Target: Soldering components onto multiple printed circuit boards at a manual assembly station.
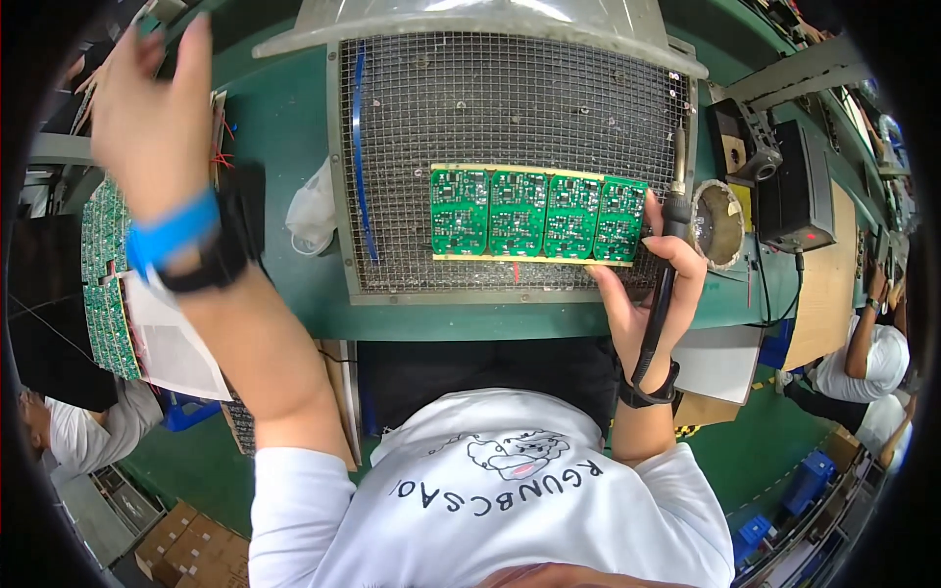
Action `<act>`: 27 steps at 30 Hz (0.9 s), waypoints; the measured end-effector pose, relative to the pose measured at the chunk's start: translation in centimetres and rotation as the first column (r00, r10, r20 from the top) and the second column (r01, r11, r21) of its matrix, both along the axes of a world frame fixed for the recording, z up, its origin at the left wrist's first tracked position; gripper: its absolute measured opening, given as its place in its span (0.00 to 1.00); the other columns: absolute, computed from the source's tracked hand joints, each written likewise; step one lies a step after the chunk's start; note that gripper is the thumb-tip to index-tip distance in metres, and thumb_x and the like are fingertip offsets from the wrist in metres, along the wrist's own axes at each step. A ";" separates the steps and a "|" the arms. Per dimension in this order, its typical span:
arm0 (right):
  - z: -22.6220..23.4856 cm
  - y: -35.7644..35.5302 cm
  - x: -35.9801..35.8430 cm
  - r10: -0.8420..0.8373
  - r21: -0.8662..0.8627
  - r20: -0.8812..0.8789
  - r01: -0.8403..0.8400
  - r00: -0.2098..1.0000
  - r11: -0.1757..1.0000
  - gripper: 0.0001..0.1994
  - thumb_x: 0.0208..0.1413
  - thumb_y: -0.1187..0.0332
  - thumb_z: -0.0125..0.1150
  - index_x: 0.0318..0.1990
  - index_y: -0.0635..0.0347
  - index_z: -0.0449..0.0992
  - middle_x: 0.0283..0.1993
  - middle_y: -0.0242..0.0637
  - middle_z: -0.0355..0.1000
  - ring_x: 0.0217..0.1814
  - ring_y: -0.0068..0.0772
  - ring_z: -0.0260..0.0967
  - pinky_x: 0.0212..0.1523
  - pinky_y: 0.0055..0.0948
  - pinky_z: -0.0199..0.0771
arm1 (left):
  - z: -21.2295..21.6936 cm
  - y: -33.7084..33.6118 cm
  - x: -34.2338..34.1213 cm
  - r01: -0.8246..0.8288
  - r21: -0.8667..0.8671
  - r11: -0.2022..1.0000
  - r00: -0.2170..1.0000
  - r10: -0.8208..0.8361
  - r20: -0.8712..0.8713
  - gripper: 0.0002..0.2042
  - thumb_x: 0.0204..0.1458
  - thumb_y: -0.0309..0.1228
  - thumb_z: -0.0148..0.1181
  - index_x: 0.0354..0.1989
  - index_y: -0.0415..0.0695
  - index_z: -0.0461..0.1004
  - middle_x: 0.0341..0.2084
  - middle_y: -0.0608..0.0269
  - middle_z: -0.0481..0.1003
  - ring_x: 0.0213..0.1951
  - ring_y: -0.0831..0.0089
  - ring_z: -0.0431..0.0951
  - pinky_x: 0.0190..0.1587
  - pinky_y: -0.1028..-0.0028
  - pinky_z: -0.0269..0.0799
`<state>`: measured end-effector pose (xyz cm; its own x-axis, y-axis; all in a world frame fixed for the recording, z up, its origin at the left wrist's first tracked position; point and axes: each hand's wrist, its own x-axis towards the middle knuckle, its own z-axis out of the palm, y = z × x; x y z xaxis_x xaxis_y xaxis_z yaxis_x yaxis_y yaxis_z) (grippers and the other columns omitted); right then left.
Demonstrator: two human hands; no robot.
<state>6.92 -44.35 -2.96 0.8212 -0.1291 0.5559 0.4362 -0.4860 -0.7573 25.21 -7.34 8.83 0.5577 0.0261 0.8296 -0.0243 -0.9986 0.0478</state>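
- Head view, right hand (627, 318): thumb and fingers pinch the right end of the circuit-board panel (518, 216), while a soldering iron (676, 211) lies across the same hand, its tip pointing away from the person.
- Panel: four green boards in a row between pale edge strips, extending leftward from the right hand above the wire-mesh tray (412, 108) on the green desk (470, 321).
- Left hand (147, 118): raised, well left of the panel and beyond the tray's edge; two digits stand apart, but blur leaves it unclear whether they hold anything.
- Surroundings: a round dish (720, 225) sits just right of the right hand; a crumpled plastic bag (314, 211) lies between the left forearm and the tray.
- Step in hand (judged): supporting the panel one-handed, with the iron parked in the same grip.
- Next move (judged): calls for a level hold on the panel's end, the iron's tip kept clear of fingers and boards.
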 end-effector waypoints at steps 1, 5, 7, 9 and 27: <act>-0.1 0.0 0.0 -0.002 0.003 0.002 0.002 1.000 1.000 0.30 0.45 0.78 0.80 0.52 0.58 0.65 0.66 0.61 0.68 0.65 0.47 0.72 0.61 0.36 0.74 | 1.1 1.0 3.8 0.063 -0.015 0.998 0.990 -0.064 -0.125 0.23 0.57 0.45 0.66 0.55 0.42 0.79 0.47 0.51 0.82 0.48 0.55 0.82 0.54 0.62 0.75; -0.2 -0.2 -0.1 -0.003 0.001 0.007 0.003 1.000 1.000 0.30 0.44 0.78 0.80 0.52 0.58 0.66 0.65 0.61 0.69 0.66 0.49 0.71 0.63 0.39 0.73 | 0.0 2.7 13.7 0.168 0.106 0.980 0.837 -0.085 -0.541 0.25 0.54 0.47 0.67 0.54 0.42 0.79 0.47 0.48 0.81 0.49 0.50 0.81 0.54 0.60 0.75; -0.2 -0.2 -0.2 -0.006 0.003 -0.012 0.006 1.000 1.000 0.28 0.44 0.78 0.79 0.51 0.59 0.67 0.64 0.61 0.70 0.65 0.50 0.71 0.64 0.39 0.72 | -2.4 2.6 16.1 0.172 0.151 0.973 0.724 -0.021 -0.689 0.26 0.53 0.48 0.67 0.54 0.42 0.78 0.47 0.48 0.81 0.49 0.50 0.81 0.54 0.60 0.75; -0.1 -0.3 -0.2 -0.025 -0.025 -0.011 0.024 1.000 0.999 0.28 0.43 0.76 0.80 0.50 0.59 0.68 0.63 0.60 0.71 0.62 0.52 0.73 0.63 0.39 0.72 | -4.4 2.5 17.0 0.180 0.180 0.967 0.645 0.022 -0.764 0.26 0.52 0.48 0.68 0.53 0.42 0.78 0.46 0.47 0.81 0.49 0.50 0.81 0.53 0.59 0.75; 0.1 -0.7 0.0 0.002 -0.097 0.016 -0.001 1.000 0.995 0.29 0.41 0.76 0.81 0.50 0.58 0.69 0.62 0.59 0.72 0.64 0.57 0.71 0.65 0.47 0.68 | -3.3 1.6 13.5 0.252 0.150 0.956 0.638 -0.047 -0.769 0.32 0.44 0.52 0.72 0.50 0.39 0.76 0.43 0.46 0.81 0.48 0.50 0.81 0.51 0.58 0.77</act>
<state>6.91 -45.01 -2.86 0.8122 -0.0724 0.5789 0.4489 -0.5563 -0.6993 38.74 -5.69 5.51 0.9661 -0.2417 0.0910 -0.2324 -0.9673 -0.1015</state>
